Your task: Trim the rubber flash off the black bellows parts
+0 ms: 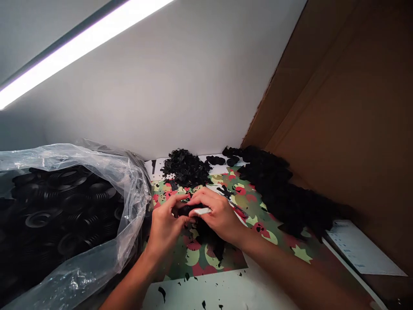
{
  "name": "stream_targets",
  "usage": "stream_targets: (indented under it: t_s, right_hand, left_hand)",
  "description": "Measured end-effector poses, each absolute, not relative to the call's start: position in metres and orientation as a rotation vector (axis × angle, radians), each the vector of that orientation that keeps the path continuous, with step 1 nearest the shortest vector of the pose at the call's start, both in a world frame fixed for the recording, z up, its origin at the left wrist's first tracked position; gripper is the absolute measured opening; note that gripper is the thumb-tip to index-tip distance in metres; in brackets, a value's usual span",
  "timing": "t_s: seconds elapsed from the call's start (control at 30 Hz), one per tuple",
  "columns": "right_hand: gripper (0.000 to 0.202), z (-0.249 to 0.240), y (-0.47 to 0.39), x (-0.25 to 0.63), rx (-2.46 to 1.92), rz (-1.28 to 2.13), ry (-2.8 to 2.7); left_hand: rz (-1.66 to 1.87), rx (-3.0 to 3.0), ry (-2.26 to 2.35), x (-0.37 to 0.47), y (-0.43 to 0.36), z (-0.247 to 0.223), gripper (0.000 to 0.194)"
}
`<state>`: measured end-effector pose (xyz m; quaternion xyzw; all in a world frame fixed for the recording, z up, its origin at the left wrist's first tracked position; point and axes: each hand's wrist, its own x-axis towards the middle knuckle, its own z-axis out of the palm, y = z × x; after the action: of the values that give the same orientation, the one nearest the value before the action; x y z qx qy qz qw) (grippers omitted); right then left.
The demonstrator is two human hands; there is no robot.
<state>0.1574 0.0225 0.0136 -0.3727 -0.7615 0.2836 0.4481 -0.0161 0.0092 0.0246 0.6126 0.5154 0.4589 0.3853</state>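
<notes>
My left hand [166, 219] is closed around a small black rubber part [184, 210], which the fingers partly cover. Close against it, my right hand [214, 211] pinches a slim white tool [202, 211]; its working end is hidden, so I cannot tell its kind. The two hands meet over a patterned sheet [237, 258] in green, red and yellow. Beyond them rises a heap of black rubber scraps [187, 168]. More dark material hangs or lies just beneath my right hand.
At left, a clear plastic bag [134, 193] is full of black ribbed rubber parts [64, 206]. A large black pile [274, 189] runs along a cardboard wall [348, 107] at right. A white paper [364, 249] lies there. Trimmings [161, 293] dot the white tabletop.
</notes>
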Motion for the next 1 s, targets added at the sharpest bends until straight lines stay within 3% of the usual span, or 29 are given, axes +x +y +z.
stream_targets:
  t_s: [0.13,0.27,0.4,0.5,0.8,1.0]
  right_hand:
    - [0.020,0.013,0.026,0.149,-1.020,0.674,-1.834]
    - [0.026,0.019,0.030,0.148,-1.118,0.660,-1.860]
    - [0.021,0.024,0.043,0.147,-1.231,0.944,-1.697]
    - [0.015,0.019,0.055,0.146,-1.301,1.051,-1.591]
    - [0.013,0.005,0.060,0.136,-1.415,0.904,-1.546]
    - [0.017,-0.008,0.086,0.165,-1.511,0.804,-1.463]
  left_hand:
    - [1.170,1.601,1.384,-0.018,0.011,0.019,0.019]
    - [1.202,1.626,1.416,-0.015,0.011,0.010,0.015]
    - [1.333,1.757,1.448,-0.006,0.008,0.006,0.004]
    - [1.436,1.867,1.370,0.000,0.005,0.004,0.011]
    - [1.642,2.157,1.189,-0.010,0.009,0.000,0.018]
    - [1.685,2.376,0.643,-0.009,-0.009,0.012,0.019]
